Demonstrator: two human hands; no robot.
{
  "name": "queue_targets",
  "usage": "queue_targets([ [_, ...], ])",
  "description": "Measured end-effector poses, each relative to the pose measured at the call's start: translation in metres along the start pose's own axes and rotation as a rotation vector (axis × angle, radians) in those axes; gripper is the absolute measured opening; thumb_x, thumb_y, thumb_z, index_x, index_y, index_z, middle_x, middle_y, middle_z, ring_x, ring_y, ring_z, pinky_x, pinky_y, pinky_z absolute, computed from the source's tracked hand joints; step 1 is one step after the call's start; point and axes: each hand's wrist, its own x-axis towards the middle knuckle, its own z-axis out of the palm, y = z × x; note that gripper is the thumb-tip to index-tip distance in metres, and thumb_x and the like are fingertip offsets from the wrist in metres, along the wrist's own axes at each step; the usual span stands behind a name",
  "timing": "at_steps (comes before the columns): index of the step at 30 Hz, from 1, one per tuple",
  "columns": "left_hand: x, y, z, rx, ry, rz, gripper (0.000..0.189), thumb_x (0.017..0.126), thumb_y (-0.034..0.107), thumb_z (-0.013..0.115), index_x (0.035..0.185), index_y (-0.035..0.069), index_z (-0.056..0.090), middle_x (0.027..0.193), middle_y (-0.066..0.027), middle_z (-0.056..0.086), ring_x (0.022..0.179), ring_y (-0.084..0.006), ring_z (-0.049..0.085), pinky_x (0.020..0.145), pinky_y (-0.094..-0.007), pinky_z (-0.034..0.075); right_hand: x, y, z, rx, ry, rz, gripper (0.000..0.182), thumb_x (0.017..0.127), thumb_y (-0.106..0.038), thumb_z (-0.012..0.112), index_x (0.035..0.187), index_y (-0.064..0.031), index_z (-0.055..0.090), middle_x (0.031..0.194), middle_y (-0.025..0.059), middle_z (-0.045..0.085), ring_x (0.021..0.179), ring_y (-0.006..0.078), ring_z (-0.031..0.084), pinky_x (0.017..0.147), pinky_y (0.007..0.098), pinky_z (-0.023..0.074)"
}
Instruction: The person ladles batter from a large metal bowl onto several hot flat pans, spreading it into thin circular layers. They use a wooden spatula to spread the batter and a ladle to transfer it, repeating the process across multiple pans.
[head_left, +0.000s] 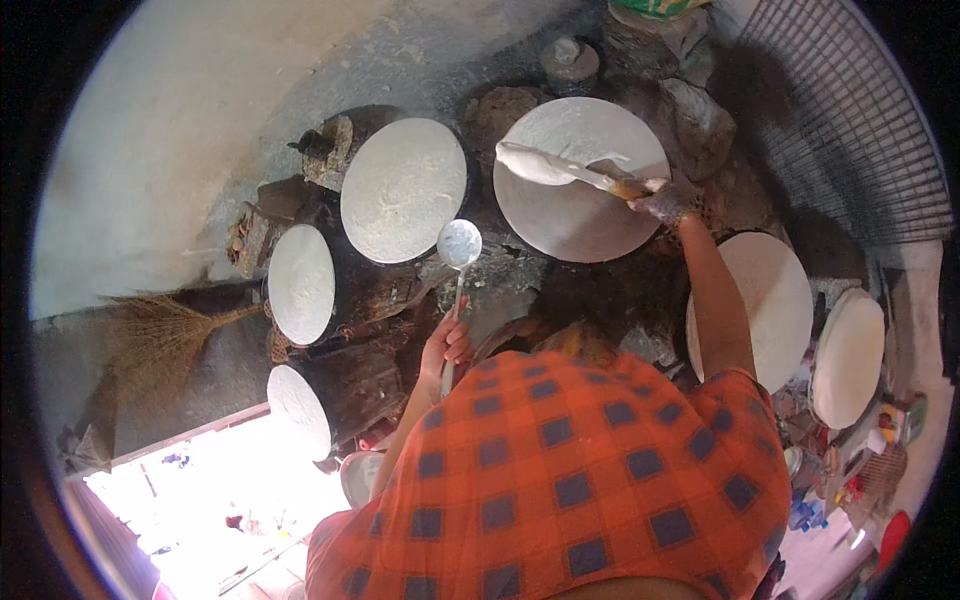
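My left hand (448, 346) grips the long handle of a metal ladle (459, 244), whose whitish bowl is near the rim of a round griddle covered by a white batter layer (403, 191). In my right hand (667, 202) is a long, flat spreader (592, 174), which looks wooden. Its far end is coated in white batter and reaches over another round griddle (581, 225). White batter (577, 124) covers the upper part of that griddle, while its lower part looks bare and greyish.
Pale round discs stand at left (301, 285), lower left (298, 412), right (757, 300) and far right (847, 358). A straw broom (169, 330) lies by the wall. A lidded pot (570, 64) and stones (694, 124) sit behind. A wire grid (862, 120) rises at right.
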Motion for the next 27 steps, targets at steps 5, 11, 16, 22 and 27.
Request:
queue_targets([
  [5, 0.002, -0.004, 0.002, 0.026, 0.086, 0.025, 0.034, 0.102, 0.018, 0.034, 0.135, 0.016, 0.044, 0.064, 0.0057, 0.036, 0.042, -0.0057, 0.034, 0.041, -0.0217, 0.034, 0.0, -0.011, -0.014, 0.129, -0.033, 0.039, 0.064, 0.075, -0.036, 0.075, 0.127, -0.0046, 0.057, 0.118, 0.0171, 0.063, 0.109, 0.0287, 0.059, 0.092, 0.0383, 0.0468],
  [11, -0.004, -0.006, 0.006, 0.016, 0.087, 0.042, 0.035, 0.102, 0.016, 0.034, 0.135, 0.016, 0.043, 0.063, 0.0062, 0.036, 0.041, -0.0062, 0.034, 0.04, -0.022, 0.034, -0.02, -0.035, -0.034, -0.245, -0.047, 0.027, 0.059, 0.073, -0.03, 0.079, 0.125, -0.0086, 0.06, 0.118, 0.015, 0.064, 0.108, 0.0264, 0.06, 0.094, 0.0373, 0.0456],
  [16, -0.007, -0.014, -0.001, -0.016, 0.108, 0.07, 0.039, 0.103, 0.014, 0.032, 0.141, 0.009, 0.036, 0.066, 0.0034, 0.041, 0.044, -0.0069, 0.04, 0.042, -0.0254, 0.038, -0.016, -0.064, -0.037, -0.097, -0.066, 0.073, 0.049, 0.079, -0.034, 0.071, 0.121, -0.0107, 0.062, 0.115, 0.0158, 0.065, 0.106, 0.0287, 0.061, 0.092, 0.038, 0.0461],
  [22, -0.018, -0.025, 0.005, -0.033, 0.123, 0.089, 0.035, 0.1, 0.014, 0.034, 0.134, 0.015, 0.045, 0.062, 0.0059, 0.036, 0.042, -0.0057, 0.034, 0.04, -0.0227, 0.034, -0.004, -0.007, -0.047, -0.294, -0.17, -0.114, 0.053, 0.076, -0.031, 0.072, 0.125, -0.0133, 0.06, 0.123, 0.0105, 0.061, 0.109, 0.0282, 0.059, 0.095, 0.0389, 0.0445],
  [27, -0.036, -0.048, 0.009, -0.075, 0.221, 0.126, 0.034, 0.101, 0.014, 0.034, 0.132, 0.015, 0.047, 0.062, 0.0056, 0.037, 0.042, -0.0062, 0.035, 0.04, -0.0226, 0.033, -0.005, -0.069, -0.034, -0.131, -0.024, 0.068, 0.054, 0.074, -0.028, 0.072, 0.122, -0.005, 0.06, 0.117, 0.0126, 0.064, 0.105, 0.0246, 0.061, 0.092, 0.0374, 0.0452],
])
